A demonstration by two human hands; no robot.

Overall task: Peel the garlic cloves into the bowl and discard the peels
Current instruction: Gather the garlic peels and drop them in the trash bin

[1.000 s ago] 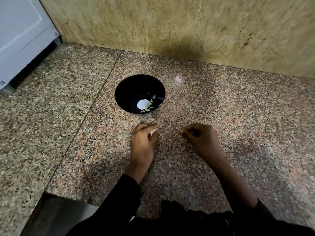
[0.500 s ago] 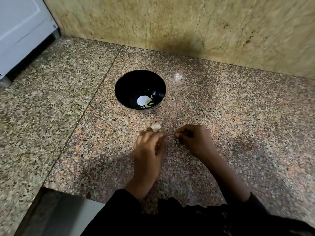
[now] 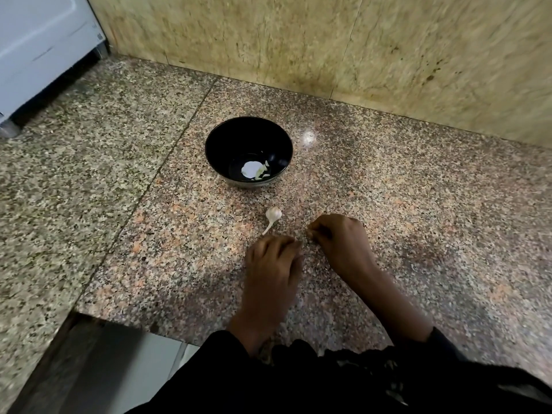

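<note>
A black bowl (image 3: 219,144) stands on the granite counter and holds a few pale peeled garlic cloves (image 3: 254,170) at its bottom. A small white garlic piece with a thin stem (image 3: 273,214) lies on the counter just in front of the bowl. My left hand (image 3: 271,264) rests on the counter right behind the stem's end, fingers loosely bent, with nothing seen in it. My right hand (image 3: 340,237) sits beside it to the right, fingers curled with thumb and forefinger together; nothing shows between them.
A beige stone wall (image 3: 328,49) rises close behind the bowl. At the far left stands a white appliance (image 3: 38,46). The counter's front edge (image 3: 134,322) runs just below my wrists, with a dark gap at the lower left.
My left hand held the garlic piece a second ago; now the piece lies on the counter and the hand has drawn back toward me. My right hand stayed curled, shifting slightly.
</note>
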